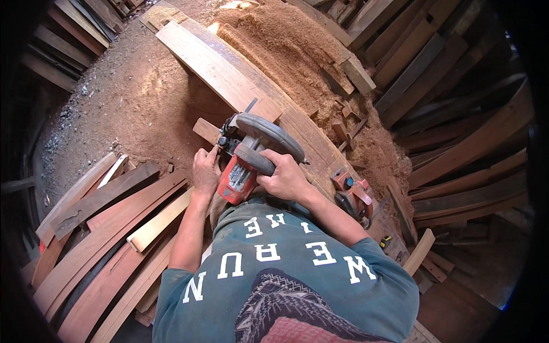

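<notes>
Circular saw [251,143] is being held at the pale board's [211,63] near end over the counter [306,137], the right hand [284,176] grasping its handle, the left hand [206,170] touching its side (whether gripping, I cannot tell), good control probably calling for steady pressure.

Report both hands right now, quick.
Left hand: fingers at the side of the red-bodied circular saw; whether closed on it cannot be told.
Right hand: closed, holding the saw's handle.
</notes>
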Tool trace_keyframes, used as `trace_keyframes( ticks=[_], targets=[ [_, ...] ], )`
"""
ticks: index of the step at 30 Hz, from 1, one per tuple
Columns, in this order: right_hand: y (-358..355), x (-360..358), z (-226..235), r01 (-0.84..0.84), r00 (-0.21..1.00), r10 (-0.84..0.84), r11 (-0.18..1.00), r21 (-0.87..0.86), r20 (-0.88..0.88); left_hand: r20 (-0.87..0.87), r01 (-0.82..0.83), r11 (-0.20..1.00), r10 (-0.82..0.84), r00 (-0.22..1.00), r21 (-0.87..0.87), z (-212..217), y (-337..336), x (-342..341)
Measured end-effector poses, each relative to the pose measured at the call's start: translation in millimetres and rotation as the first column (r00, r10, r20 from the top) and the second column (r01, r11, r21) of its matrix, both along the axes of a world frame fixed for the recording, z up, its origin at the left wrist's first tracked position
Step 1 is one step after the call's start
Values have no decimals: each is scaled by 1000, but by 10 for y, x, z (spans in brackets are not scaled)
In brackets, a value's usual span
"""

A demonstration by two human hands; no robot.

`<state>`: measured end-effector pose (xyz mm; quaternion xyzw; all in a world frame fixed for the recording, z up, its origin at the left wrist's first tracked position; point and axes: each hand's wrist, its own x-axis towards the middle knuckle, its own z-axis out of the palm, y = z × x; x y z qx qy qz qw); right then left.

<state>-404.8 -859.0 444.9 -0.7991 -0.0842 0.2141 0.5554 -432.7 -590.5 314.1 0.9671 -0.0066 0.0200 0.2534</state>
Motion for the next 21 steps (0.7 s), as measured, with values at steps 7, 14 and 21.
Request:
trace_keyframes(
  ticks=[7, 14, 21],
  targets=[
    [-104, -58, -10, -23, 999, 23, 1000, -8, 34, -102, 115, 988, -104, 989, 106, 188, 109, -129],
    [-104, -78, -1, -109, 989, 111, 994, -31, 100, 5, 33, 994, -33, 999, -108, 141, -34, -7],
    [-169, -50, 33, -68, 991, 70, 997, -21, 116, 31, -35, 984, 41, 999, -174, -28, -172, 84]
  ],
)
